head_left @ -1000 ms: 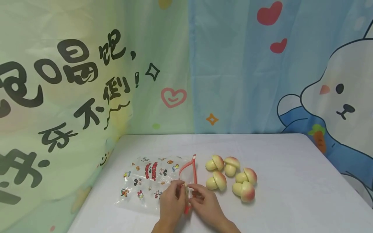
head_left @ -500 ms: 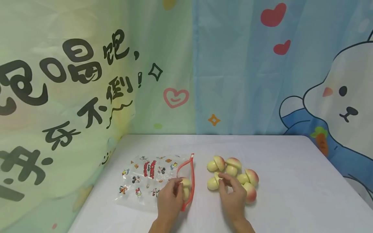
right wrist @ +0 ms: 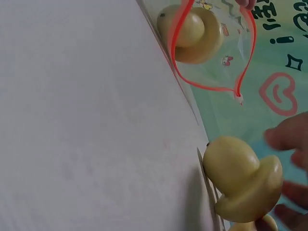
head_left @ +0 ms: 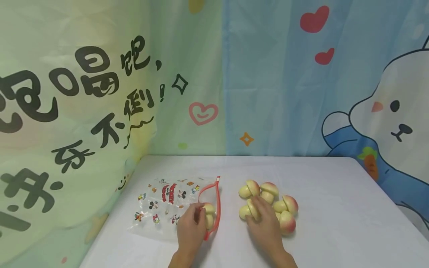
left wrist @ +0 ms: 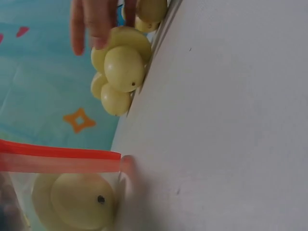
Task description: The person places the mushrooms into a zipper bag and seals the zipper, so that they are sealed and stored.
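A clear zip bag (head_left: 167, 208) with cartoon prints and a red zip edge lies on the left, its mouth facing right. My left hand (head_left: 191, 225) pinches the bag at its mouth. Inside, just behind the red edge, sits one toy mushroom (head_left: 209, 216), pale yellow. My right hand (head_left: 266, 227) is around the near-left mushroom (head_left: 247, 211) of a group outside the bag. In the right wrist view its fingers reach about the cap of that mushroom (right wrist: 236, 173), while the thumb stands apart from it.
More toy mushrooms with reddish caps lie close by: one at back left (head_left: 249, 188), one behind (head_left: 269, 191), and a touching pair with a front mushroom (head_left: 287, 222) at right. The white table (head_left: 335, 208) ends at a printed curtain (head_left: 268, 93).
My right hand has left the bag's mouth and moved right to the near-left mushroom. My left hand stays at the bag, which has shifted slightly left; the mushroom inside is now plainly visible.
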Tool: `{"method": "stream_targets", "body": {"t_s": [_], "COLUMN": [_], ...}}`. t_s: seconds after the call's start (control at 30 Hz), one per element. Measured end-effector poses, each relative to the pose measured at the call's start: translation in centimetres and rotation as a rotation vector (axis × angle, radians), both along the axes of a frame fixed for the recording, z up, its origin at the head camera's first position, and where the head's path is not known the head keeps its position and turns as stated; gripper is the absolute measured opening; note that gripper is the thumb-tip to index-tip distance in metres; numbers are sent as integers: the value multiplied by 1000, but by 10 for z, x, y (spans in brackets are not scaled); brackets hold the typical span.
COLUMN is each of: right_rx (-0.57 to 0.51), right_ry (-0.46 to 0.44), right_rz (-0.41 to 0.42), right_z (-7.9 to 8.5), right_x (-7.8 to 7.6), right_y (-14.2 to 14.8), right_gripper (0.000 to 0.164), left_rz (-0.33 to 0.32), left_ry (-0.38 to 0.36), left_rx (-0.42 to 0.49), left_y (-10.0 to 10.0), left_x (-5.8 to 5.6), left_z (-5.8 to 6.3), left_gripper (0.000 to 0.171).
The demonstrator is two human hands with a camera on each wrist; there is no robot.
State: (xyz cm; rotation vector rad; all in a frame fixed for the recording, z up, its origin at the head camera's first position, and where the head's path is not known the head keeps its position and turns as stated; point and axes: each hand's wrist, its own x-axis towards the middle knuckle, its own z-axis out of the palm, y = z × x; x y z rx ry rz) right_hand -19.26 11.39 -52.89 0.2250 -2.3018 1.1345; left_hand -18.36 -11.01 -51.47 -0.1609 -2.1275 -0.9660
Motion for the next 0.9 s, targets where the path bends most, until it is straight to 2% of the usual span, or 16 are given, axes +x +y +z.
{"method": "stream_targets", "body": {"t_s": [0.07, 0.23, 0.43, 0.5, 0.6, 0.73, 0.9], "right_rx": [35, 66, 61, 56, 43, -8, -126], "right_ry": [-44, -77, -168, -184, -176, -151, -211], "right_rz": [-1, 2, 25, 31, 33, 55, 129], "right_z": [-2, -4, -6, -7, -8, -6, -4], "right_x": [0, -1, -1, -1, -2, -2, 1], "right_y": [-2, -2, -3, -3, -3, -7, -16], "right_gripper": [61, 64, 64, 64, 63, 63, 64], "left_rz": [0, -8, -20, -25, -51, -67, -95], "left_ry": [7, 1, -54, -91, -156, -200, -178], "left_rx": [5, 15, 32, 67, 165, 260, 246], "left_y": [-1, -4, -6, -6, -6, -7, -8], "left_x": [0, -1, 1, 0, 0, 0, -1], "left_z": [1, 3, 5, 5, 6, 8, 8], "left_gripper": [19, 20, 28, 33, 39, 40, 35]}}
